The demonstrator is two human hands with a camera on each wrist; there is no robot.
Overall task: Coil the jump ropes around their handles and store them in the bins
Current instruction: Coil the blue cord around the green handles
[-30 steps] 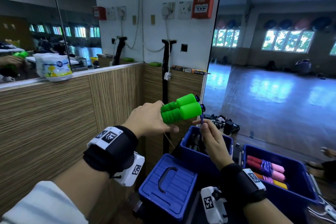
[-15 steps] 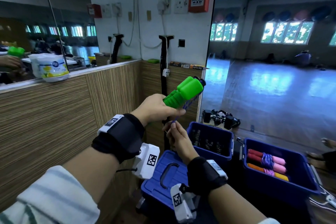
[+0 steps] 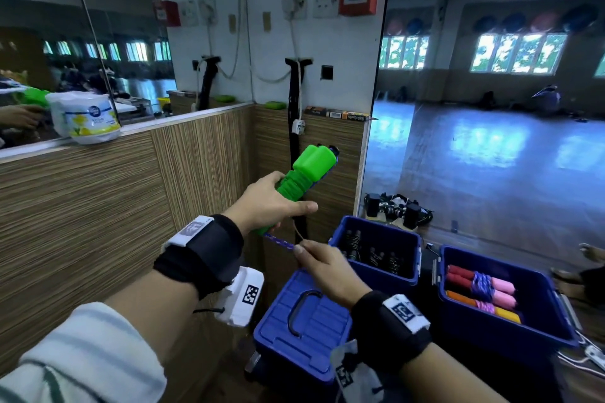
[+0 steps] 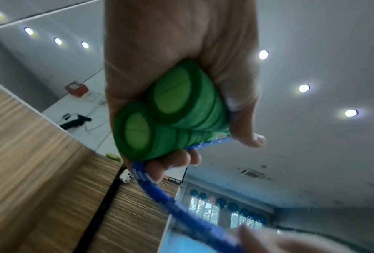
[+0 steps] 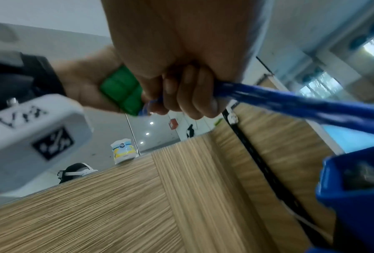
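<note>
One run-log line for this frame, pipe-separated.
left hand grips green handles | right hand pinches blue rope | coiling unfinished | not binned

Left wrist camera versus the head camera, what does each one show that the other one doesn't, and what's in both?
Only the left wrist view shows the round butt ends of the two green handles, side by side, and the ceiling lights.

Only the head view shows the storage: a closed blue lidded box, an open bin of dark ropes, and an open bin of coiled pink and orange ropes.

Both show the left hand gripping the handles and the blue rope running to the right hand, which pinches it.
</note>
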